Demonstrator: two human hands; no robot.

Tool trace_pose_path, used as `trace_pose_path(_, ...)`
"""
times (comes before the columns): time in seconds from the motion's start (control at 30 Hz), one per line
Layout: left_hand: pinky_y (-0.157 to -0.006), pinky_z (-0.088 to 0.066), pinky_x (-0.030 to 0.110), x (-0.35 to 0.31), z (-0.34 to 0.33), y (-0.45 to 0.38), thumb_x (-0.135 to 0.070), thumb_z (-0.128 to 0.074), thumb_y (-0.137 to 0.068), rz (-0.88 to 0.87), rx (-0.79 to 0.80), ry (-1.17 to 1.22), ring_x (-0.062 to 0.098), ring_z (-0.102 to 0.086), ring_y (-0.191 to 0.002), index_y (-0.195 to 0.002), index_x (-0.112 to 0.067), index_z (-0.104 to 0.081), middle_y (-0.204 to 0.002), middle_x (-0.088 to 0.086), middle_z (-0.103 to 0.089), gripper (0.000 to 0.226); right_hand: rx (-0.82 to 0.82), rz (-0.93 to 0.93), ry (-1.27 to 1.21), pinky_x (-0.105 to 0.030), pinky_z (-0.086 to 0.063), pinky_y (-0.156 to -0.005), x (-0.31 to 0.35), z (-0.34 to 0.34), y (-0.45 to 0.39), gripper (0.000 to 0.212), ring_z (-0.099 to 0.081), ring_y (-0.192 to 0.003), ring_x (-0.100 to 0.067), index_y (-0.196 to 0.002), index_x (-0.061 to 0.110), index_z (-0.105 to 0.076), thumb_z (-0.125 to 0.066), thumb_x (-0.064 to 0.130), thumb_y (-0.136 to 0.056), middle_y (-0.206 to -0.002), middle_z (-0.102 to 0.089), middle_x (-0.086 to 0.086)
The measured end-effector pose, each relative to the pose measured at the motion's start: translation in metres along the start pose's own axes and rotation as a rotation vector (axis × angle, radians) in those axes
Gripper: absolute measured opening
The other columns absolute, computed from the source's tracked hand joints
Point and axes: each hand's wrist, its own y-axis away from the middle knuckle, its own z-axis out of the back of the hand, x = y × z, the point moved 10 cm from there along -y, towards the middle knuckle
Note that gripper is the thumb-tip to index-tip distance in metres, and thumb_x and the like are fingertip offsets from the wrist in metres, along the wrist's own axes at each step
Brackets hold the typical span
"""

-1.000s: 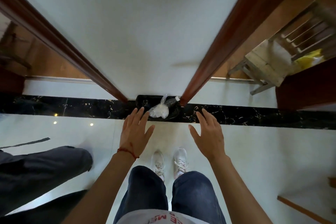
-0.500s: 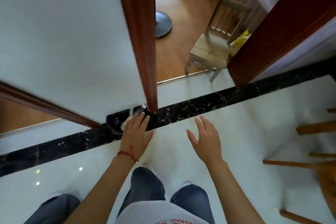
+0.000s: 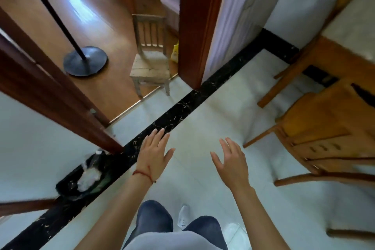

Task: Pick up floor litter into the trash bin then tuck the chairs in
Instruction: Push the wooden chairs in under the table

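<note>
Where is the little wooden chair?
The little wooden chair stands upper middle in the head view, just inside the doorway, between the fan base and the door frame.

The white floor (image 3: 203, 124) ahead of both hands lies open. At the right the wooden chairs (image 3: 316, 128) crowd the way; at the left the door frame (image 3: 60, 103) stands over what seems a bin (image 3: 67, 184).

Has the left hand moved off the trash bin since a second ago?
Yes. The left hand now hovers open over the black marble strip, to the right of the trash bin, no longer above it.
</note>
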Motion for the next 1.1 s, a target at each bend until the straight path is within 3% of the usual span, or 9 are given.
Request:
trace_pose_path(0.3, -0.101, -0.038, 0.047, -0.142, -0.014, -0.035, -0.057, -0.006, -0.092, -0.355, 0.090, -0.141, 0.033, -0.046, -0.125, -0.124, -0.007, -0.054, -0.130, 0.014, -0.055, 0.076, -0.173, -0.348, -0.005, -0.042, -0.043, -0.096, -0.115, 0.080, 0.060, 0.055, -0.049, -0.122, -0.031, -0.126, 0.006, -0.053, -0.046, 0.043, -0.086, -0.131, -0.054, -0.015)
trace_pose_path(0.5, -0.111, -0.020, 0.041, -0.228, -0.015, -0.039, -0.056, -0.016, -0.085, -0.620, 0.092, -0.125, 0.029, -0.025, -0.138, -0.136, -0.009, -0.040, -0.146, 0.011, -0.036, 0.073, -0.228, -0.575, -0.016, -0.038, -0.028, -0.109, -0.158, 0.117, 0.106, 0.052, -0.031, -0.136, -0.024, -0.136, 0.013, -0.040, -0.046, 0.041, -0.092, -0.146, -0.037, -0.007)
trace_pose_path(0.63, -0.114, -0.010, 0.034, -0.279, -0.022, -0.040, -0.043, -0.032, -0.095, -0.748, 0.127, -0.126, 0.022, -0.009, -0.142, -0.142, -0.013, -0.026, -0.153, 0.005, -0.019, 0.056, -0.301, -0.669, -0.008, -0.037, -0.030, -0.107, -0.174, 0.138, 0.133, 0.049, -0.035, -0.134, -0.024, -0.131, 0.013, -0.045, -0.045, 0.043, -0.092, -0.142, -0.043, -0.008)
trace_pose_path(0.97, -0.113, -0.009, 0.031, -0.375, -0.041, -0.032, -0.046, -0.027, -0.092, -0.897, 0.170, -0.041, 0.022, -0.011, -0.142, -0.142, -0.012, -0.028, -0.152, 0.006, -0.022, 0.060, -0.435, -0.814, -0.105, -0.033, -0.028, -0.108, -0.215, 0.176, 0.164, 0.050, -0.033, -0.135, -0.020, -0.136, 0.016, -0.041, -0.047, 0.041, -0.092, -0.145, -0.040, -0.005)
trace_pose_path(1.1, -0.113, -0.011, 0.033, -0.421, -0.054, -0.046, -0.040, -0.039, -0.094, -0.847, 0.191, 0.046, 0.024, -0.012, -0.141, -0.141, -0.010, -0.030, -0.151, 0.008, -0.024, 0.056, -0.478, -0.803, -0.149, -0.033, -0.030, -0.107, -0.254, 0.203, 0.162, 0.050, -0.035, -0.133, -0.021, -0.137, 0.015, -0.040, -0.047, 0.039, -0.093, -0.141, -0.044, -0.005)
